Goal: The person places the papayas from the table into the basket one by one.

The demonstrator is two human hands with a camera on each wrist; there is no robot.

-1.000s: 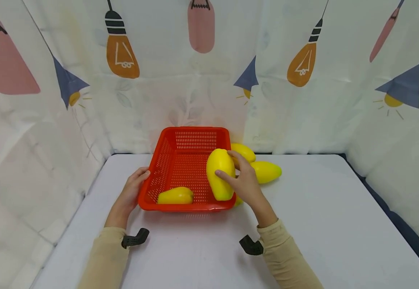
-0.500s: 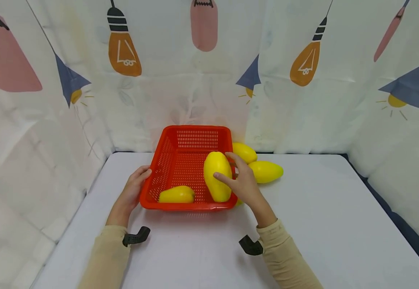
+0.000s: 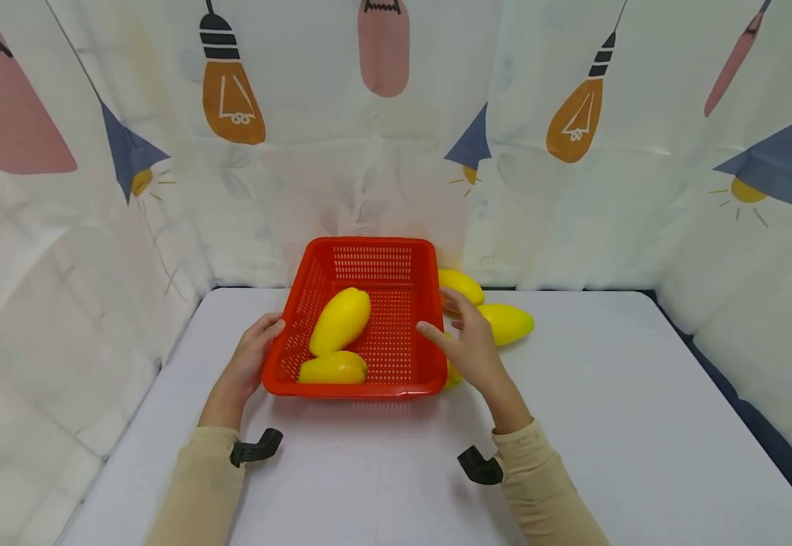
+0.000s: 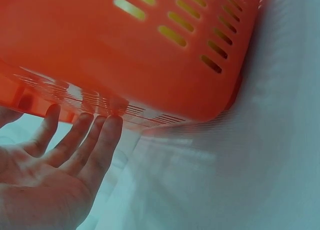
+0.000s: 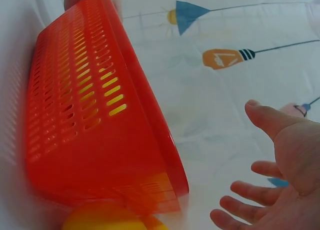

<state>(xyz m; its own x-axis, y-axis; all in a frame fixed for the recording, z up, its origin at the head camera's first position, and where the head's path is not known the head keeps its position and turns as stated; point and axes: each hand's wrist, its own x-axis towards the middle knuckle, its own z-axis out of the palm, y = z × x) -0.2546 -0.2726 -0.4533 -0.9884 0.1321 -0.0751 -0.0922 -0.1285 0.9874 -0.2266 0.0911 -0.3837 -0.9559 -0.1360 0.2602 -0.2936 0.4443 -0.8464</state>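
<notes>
A red plastic basket (image 3: 396, 318) with slotted walls stands on the table. Two yellow mangoes lie in it: the upper mango (image 3: 340, 322) slants, while the lower mango (image 3: 333, 368) lies along the front wall. My left hand (image 3: 249, 360) holds the basket's left side, its fingertips (image 4: 114, 124) against the outer wall and the thumb at the rim. Over the right rim, my right hand (image 3: 467, 345) has spread fingers and nothing in them; the right wrist view shows its palm apart from the basket wall.
Outside the basket on the right lie more yellow mangoes: one at the back (image 3: 463, 284), one further right (image 3: 508, 324), one partly hidden by the front corner (image 3: 452, 375). A printed curtain (image 3: 382, 174) hangs behind the white table (image 3: 608, 394).
My right hand has let go of the mango it held at the basket's right side. That mango now lies further left, against the other one. The left hand has stayed in place.
</notes>
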